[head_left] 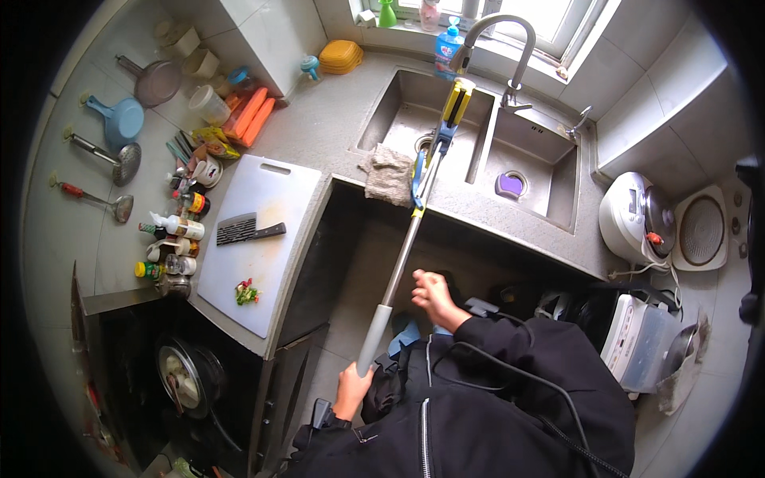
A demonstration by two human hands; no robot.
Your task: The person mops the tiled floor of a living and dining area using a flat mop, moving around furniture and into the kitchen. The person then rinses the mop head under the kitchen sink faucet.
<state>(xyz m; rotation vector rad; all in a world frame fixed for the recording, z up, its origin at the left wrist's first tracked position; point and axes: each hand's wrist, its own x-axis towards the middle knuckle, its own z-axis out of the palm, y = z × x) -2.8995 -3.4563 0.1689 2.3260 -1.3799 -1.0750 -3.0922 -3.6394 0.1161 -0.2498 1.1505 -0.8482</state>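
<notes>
My left hand [351, 391] is wrapped around the grey grip of a long-handled squeeze mop [402, 253]. Its metal pole slopes up and away from me. The yellow and blue head end [452, 113] hangs over the left basin of the double sink [374, 119]. To the right of the pole, my right hand [437, 301] is held in the air with its fingers curled in and nothing visible in them. It looks apart from the pole. A crumpled beige rag [389, 174] drapes over the sink's front edge, close beside the mop's blue lever.
On the left counter, a white cutting board [275, 207] carries a black cleaver [250, 230] and chopped vegetables [247, 292]. A pot [190, 376] stands on the stove. The faucet [510, 32] arches behind the sink; a purple sponge [508, 186] lies in the right basin, near a rice cooker [625, 215].
</notes>
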